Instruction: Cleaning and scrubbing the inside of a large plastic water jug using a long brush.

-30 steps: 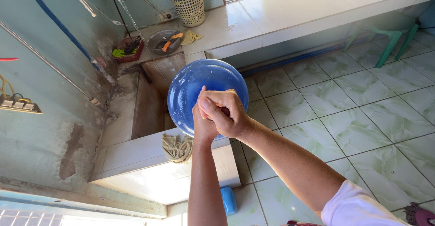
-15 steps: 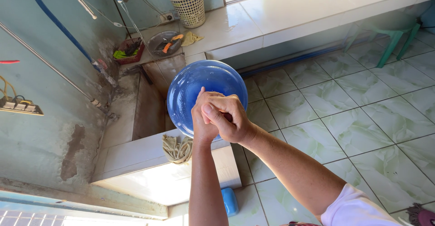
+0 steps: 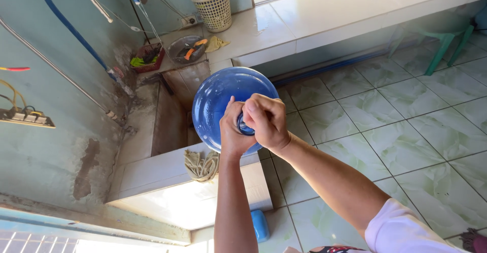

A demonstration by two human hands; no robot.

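Observation:
A large blue water jug [image 3: 219,100] stands upright on the green tiled floor beside a white tiled sink counter, seen from above. My left hand [image 3: 231,131] wraps around the jug's neck from the left side. My right hand [image 3: 266,121] closes over the top of the neck, fingers curled around the mouth. Both forearms reach in from the bottom of the view.
A sunken tiled basin [image 3: 167,111] lies left of the jug, with a crumpled rag [image 3: 201,165] on the counter edge. Further back stand a woven basket [image 3: 212,5], a bowl with utensils [image 3: 186,49] and a red tray [image 3: 145,57]. A blue object [image 3: 259,225] lies on the floor. Green stool legs [image 3: 446,47] stand right.
My hands have shifted slightly on the jug's neck, the right hand turning a little over the mouth. The jug stays in place.

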